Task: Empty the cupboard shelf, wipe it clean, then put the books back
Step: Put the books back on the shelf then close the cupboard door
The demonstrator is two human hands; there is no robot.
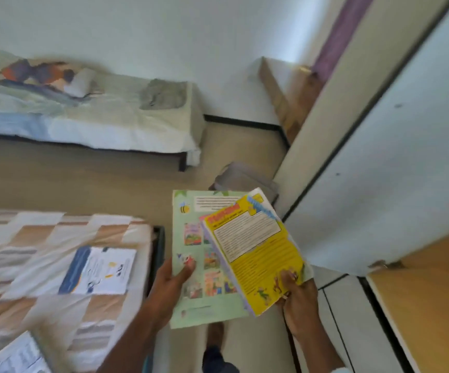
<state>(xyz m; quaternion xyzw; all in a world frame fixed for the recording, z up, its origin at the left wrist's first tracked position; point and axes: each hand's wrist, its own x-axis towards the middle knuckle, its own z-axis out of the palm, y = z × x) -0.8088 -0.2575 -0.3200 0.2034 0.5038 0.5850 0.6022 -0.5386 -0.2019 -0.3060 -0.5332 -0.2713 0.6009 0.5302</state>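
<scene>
While our left hand [176,275] grips the pale green paperback [191,265] and our right hand [297,289] pinches the yellow paperback [258,254], emptying or restocking looks underway; we cannot tell which.

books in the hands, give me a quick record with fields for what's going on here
left hand: grips green book at its left edge
right hand: grips yellow book at its lower corner
stacking: yellow book lies on top of green
on checked bed: blue and white booklet
cupboard door: open, at right
</scene>
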